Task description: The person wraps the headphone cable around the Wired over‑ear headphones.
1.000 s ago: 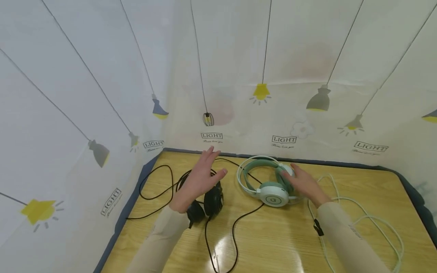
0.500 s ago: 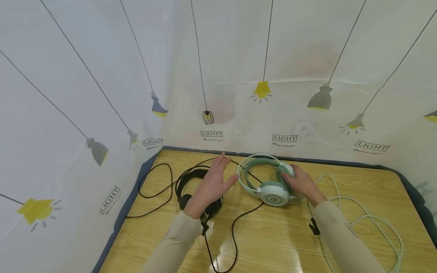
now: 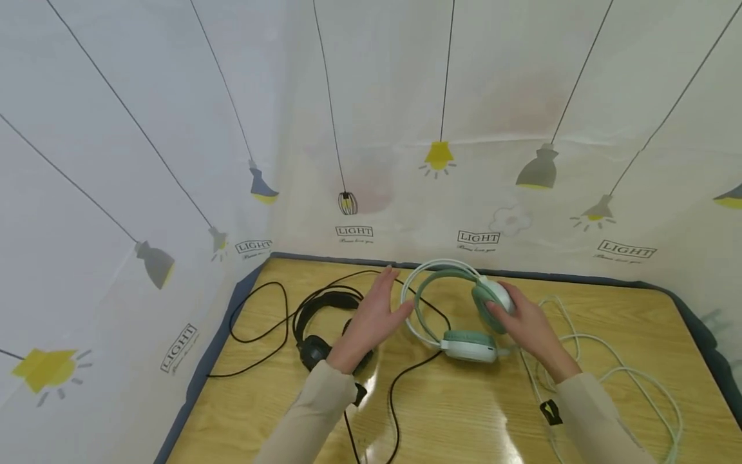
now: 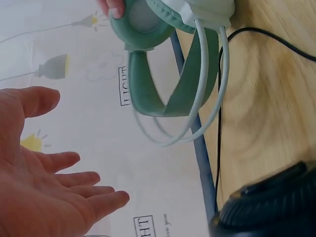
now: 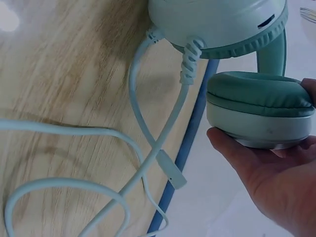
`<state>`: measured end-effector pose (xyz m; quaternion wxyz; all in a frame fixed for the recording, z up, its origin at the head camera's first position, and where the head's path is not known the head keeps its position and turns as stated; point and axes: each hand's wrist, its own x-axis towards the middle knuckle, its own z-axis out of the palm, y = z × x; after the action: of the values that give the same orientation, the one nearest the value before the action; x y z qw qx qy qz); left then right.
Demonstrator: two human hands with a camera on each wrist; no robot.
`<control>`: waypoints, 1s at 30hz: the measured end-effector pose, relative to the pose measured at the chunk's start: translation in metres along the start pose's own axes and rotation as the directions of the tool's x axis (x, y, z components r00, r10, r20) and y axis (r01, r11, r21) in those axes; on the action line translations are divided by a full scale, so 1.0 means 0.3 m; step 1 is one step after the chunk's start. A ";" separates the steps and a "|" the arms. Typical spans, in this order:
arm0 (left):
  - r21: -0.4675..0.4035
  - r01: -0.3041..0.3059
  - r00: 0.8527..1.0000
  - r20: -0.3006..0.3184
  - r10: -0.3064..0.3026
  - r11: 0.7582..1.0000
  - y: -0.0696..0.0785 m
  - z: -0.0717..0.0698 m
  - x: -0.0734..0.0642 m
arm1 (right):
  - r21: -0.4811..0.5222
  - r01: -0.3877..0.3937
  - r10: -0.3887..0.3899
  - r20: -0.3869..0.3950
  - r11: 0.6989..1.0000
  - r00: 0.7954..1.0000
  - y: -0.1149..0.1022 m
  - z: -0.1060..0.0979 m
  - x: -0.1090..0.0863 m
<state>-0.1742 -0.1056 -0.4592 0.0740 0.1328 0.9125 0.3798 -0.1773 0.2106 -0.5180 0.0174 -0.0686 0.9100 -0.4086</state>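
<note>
A pair of white and green headphones point(image 3: 469, 348) stands toward the back middle of the table. My right hand point(image 3: 530, 325) grips its right ear cup point(image 5: 259, 116), thumb and fingers round the cup. The left hand point(image 3: 377, 319) hovers just left of the white headband wires point(image 4: 203, 84), fingers spread and nothing held; in the left wrist view its palm point(image 4: 39, 197) is apart from them. Beneath the left wrist lie black headphones point(image 3: 315, 348), partly hidden by that arm. One dark cup of the black headphones point(image 4: 269, 212) shows in the left wrist view.
Black cable point(image 3: 394, 386) loops over the wooden table point(image 3: 452, 419) around the black headphones. A pale green cable point(image 3: 643, 380) lies in loops on the right, with an inline piece point(image 5: 170, 170). A printed curtain point(image 3: 406, 212) rises behind the table.
My right hand has taken hold of the right ear cup and drawn it away from the other cup, tilting the headphones. The left hand has moved right, toward the headband.
</note>
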 end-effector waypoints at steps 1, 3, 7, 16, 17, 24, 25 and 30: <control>-0.011 0.001 1.000 -0.005 -0.001 1.000 0.000 0.003 0.003 | 0.002 0.010 -0.010 -0.008 1.000 1.000 -0.005 -0.004 -0.011; -0.033 0.020 1.000 -0.010 -0.020 0.999 -0.004 0.010 0.012 | 0.004 0.023 -0.023 -0.024 1.000 0.999 -0.013 -0.011 -0.031; -0.135 0.075 0.997 -0.001 -0.076 0.988 -0.017 0.027 0.031 | 0.020 0.033 -0.032 -0.047 0.999 0.998 -0.036 -0.031 -0.070; -0.597 0.273 0.962 0.191 -0.197 0.754 -0.044 0.055 0.071 | 0.066 0.120 -0.112 -0.114 0.991 0.987 -0.078 -0.079 -0.130; -0.622 0.272 0.962 0.200 -0.186 0.734 -0.045 0.058 0.072 | 0.063 0.126 -0.118 -0.115 0.990 0.986 -0.083 -0.083 -0.135; -0.695 0.241 0.969 0.206 -0.135 0.677 -0.035 0.072 0.075 | 0.020 0.187 -0.181 -0.158 0.982 0.971 -0.122 -0.093 -0.164; -0.696 0.243 0.969 0.204 -0.137 0.675 -0.033 0.071 0.075 | 0.011 0.205 -0.200 -0.170 0.979 0.965 -0.128 -0.092 -0.166; -0.753 0.222 0.974 0.203 -0.102 0.620 -0.028 0.067 0.067 | -0.042 0.280 -0.282 -0.197 0.959 0.939 -0.148 -0.083 -0.166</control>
<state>-0.1903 -0.0918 -0.4799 0.2216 0.0317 0.6635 0.7139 -0.1253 0.2069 -0.4697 -0.1334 -0.1564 0.8906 -0.4058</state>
